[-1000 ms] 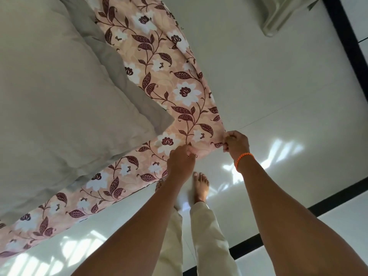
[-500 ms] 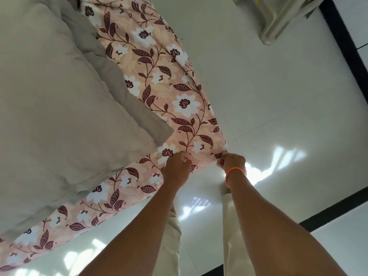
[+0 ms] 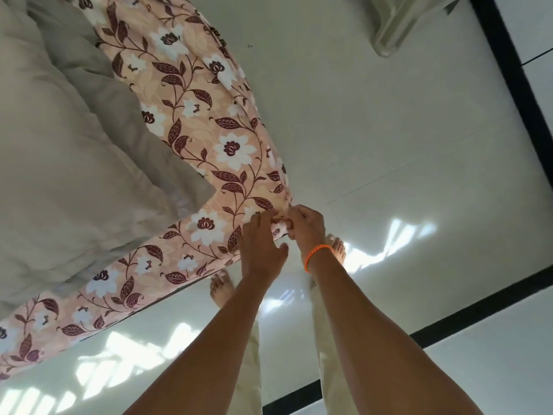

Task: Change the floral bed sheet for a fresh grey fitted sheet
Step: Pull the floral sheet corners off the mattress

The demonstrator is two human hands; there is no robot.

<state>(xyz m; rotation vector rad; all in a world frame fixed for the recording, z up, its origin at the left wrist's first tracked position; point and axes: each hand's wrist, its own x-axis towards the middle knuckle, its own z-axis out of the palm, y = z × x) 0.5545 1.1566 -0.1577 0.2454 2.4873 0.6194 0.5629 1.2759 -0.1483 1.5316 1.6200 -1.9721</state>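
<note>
The floral bed sheet point(image 3: 191, 136), peach with white flowers and dark red leaves, covers the bed corner that points toward me. Both hands meet at that corner. My right hand point(image 3: 305, 226), with an orange band at the wrist, grips the bunched tip of the sheet. My left hand point(image 3: 260, 247) is right beside it with its fingers curled on the same corner fabric and its thumb spread out. No grey fitted sheet can be picked out as such.
A beige-grey pillow point(image 3: 59, 175) and grey bedding point(image 3: 98, 85) lie on the bed at left. My bare feet point(image 3: 221, 286) stand on glossy white floor tiles point(image 3: 404, 145) with black strips. A pale plastic object point(image 3: 398, 25) sits at top right.
My hands have come together at the sheet's corner; a second ago they were apart along its edge. The corner fabric is now bunched between them. My feet have shifted on the floor.
</note>
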